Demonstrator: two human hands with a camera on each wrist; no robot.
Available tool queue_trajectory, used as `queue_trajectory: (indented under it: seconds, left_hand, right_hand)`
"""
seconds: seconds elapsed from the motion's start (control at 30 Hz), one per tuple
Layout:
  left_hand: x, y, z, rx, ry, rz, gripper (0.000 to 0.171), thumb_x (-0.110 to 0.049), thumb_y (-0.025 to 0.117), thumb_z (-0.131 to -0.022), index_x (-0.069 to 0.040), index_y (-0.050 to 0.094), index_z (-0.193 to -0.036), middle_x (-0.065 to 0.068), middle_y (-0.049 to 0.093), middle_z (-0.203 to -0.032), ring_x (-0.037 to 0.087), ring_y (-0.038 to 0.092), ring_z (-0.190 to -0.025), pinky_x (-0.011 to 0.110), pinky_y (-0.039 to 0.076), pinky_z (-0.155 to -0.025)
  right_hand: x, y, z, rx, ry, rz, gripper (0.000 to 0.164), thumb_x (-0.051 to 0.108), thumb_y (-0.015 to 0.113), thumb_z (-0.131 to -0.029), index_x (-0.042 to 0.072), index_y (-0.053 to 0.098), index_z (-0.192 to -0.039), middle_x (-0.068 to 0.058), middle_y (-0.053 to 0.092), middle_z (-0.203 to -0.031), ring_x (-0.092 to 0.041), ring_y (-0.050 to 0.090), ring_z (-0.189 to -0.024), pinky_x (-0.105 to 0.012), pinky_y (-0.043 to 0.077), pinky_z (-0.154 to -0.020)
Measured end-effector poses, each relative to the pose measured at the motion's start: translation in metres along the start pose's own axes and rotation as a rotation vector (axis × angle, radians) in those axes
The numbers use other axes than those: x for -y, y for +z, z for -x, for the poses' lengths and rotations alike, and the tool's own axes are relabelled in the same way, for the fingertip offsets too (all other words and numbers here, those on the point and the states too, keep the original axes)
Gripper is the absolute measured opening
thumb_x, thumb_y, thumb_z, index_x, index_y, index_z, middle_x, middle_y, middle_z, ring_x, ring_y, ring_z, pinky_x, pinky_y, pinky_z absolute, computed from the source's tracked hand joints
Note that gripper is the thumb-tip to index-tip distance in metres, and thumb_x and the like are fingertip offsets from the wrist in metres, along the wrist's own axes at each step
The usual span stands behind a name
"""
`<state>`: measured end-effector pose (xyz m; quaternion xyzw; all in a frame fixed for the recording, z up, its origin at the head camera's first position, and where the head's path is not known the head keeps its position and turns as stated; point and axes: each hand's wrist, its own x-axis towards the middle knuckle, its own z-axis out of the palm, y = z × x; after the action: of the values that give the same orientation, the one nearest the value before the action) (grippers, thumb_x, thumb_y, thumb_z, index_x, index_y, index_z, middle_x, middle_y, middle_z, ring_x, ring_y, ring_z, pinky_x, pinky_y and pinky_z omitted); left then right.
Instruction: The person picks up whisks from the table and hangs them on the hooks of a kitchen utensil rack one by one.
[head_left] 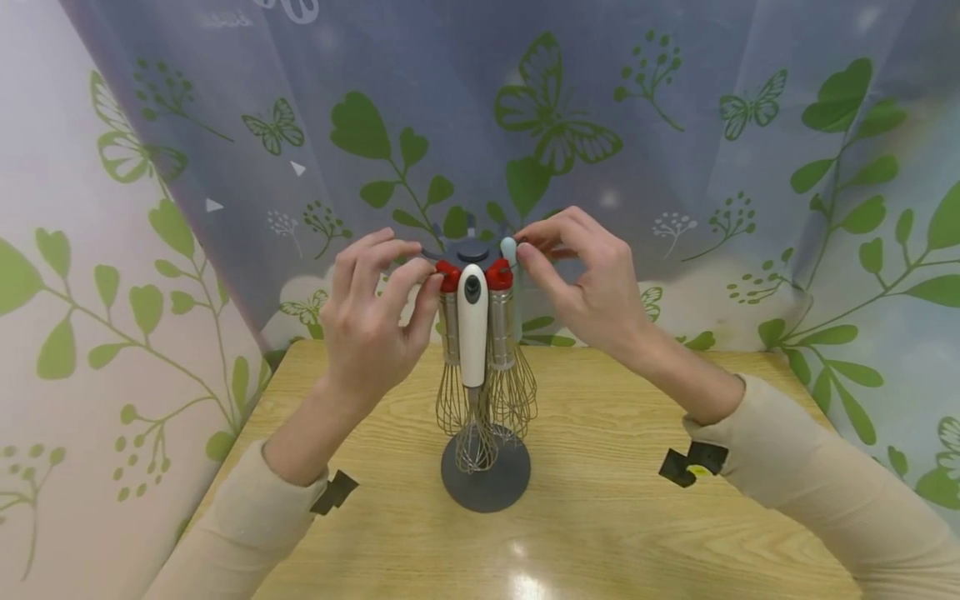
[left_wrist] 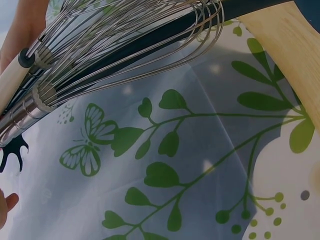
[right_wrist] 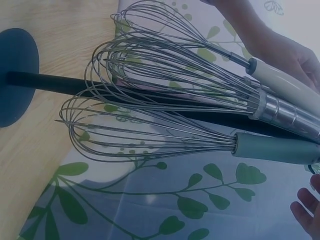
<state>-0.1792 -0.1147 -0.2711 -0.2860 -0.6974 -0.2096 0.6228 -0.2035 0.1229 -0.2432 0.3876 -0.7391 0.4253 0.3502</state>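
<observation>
A dark rotating rack [head_left: 472, 249] bears several hanging wire whisks. My left hand [head_left: 378, 308] is at its left side, thumb and index fingertips pinching the red end of a steel-handled whisk [head_left: 448, 279]; the other fingers reach toward a dark hook. At the right, my right hand [head_left: 588, 275] pinches at the top of the light-blue whisk [right_wrist: 275, 148], thumb and index close to its hook. The white-handled whisk [head_left: 472, 329] hangs in front, between the hands. A second red-ended whisk [head_left: 500, 279] hangs beside it. In the left wrist view only a fingertip of the left hand shows.
The rack's round dark base [head_left: 486, 492] stands on a wooden table [head_left: 600, 500]. Its dark pole [right_wrist: 55, 84] runs up behind the whisk wires. A curtain [head_left: 675, 167] printed with leaves and butterflies hangs right behind the table, with more patterned cloth at both sides.
</observation>
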Motion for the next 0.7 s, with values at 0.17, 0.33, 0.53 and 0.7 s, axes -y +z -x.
queue_trajectory:
  seconds: [0.17,0.33,0.53,0.7]
  left_hand:
    - [0.0006,-0.0014,-0.0006,0.009,0.004,0.006,0.005,-0.008,0.071,-0.096,-0.003,0.072,-0.096,0.017,0.071,-0.107,0.039,0.066,-0.115,0.051,0.063,-0.091]
    - [0.0007,-0.0013,-0.0012,0.009,0.004,0.016,0.005,-0.008,0.071,-0.095,-0.003,0.072,-0.097,0.017,0.071,-0.107,0.039,0.066,-0.115,0.050,0.062,-0.096]
    - [0.0007,-0.0005,-0.0015,0.006,0.001,0.011,0.005,-0.008,0.072,-0.095,-0.004,0.072,-0.096,0.016,0.072,-0.106,0.039,0.065,-0.116,0.050,0.064,-0.087]
    - [0.0006,0.0001,-0.0016,0.003,0.002,0.002,0.005,-0.009,0.072,-0.095,-0.004,0.072,-0.095,0.016,0.072,-0.105,0.039,0.066,-0.116,0.050,0.064,-0.081]
  right_hand:
    - [0.0006,-0.0005,0.0012,-0.005,-0.005,0.008,0.009,0.003,0.070,-0.098,-0.002,0.075,-0.104,-0.016,0.070,-0.095,-0.009,0.067,-0.086,-0.016,0.059,-0.085]
    - [0.0013,-0.0020,0.0020,-0.013,-0.020,0.010,0.008,0.002,0.070,-0.097,-0.003,0.074,-0.103,-0.016,0.070,-0.095,-0.008,0.066,-0.085,-0.015,0.059,-0.084]
    - [0.0011,-0.0038,0.0035,-0.027,-0.040,0.024,0.008,0.001,0.072,-0.096,-0.003,0.074,-0.102,-0.017,0.070,-0.094,-0.013,0.069,-0.086,-0.015,0.059,-0.085]
    - [0.0018,-0.0048,0.0050,-0.035,-0.057,0.036,0.008,0.001,0.073,-0.094,-0.003,0.075,-0.101,-0.017,0.070,-0.094,-0.013,0.069,-0.087,-0.016,0.060,-0.086]
